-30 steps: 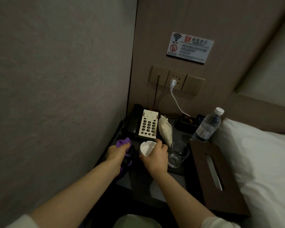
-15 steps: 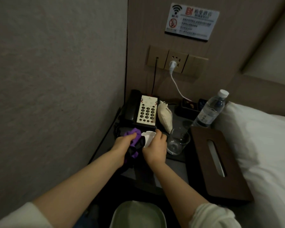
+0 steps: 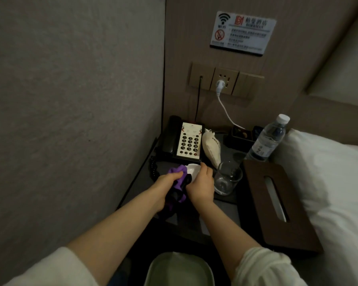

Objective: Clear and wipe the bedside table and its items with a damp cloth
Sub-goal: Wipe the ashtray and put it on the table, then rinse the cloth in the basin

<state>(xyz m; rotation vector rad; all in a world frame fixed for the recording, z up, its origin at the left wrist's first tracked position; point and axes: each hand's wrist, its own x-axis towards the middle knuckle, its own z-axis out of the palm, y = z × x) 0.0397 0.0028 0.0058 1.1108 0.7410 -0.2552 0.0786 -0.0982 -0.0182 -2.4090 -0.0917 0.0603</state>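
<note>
At centre frame, your left hand [image 3: 163, 182] bunches the purple cloth [image 3: 179, 183], fingers curled round it, pressing it against the white cup [image 3: 192, 169]. Your right hand [image 3: 201, 185] grips that cup, tilted with its mouth toward the upper left, just below the phone [image 3: 184, 139] on the bedside table [image 3: 136, 184].

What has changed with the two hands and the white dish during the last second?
The left hand, gripping the purple cloth, moved right until the cloth met the white dish, which the right hand holds as before. The phone, glass, bottle and tissue box stayed in place.
</note>
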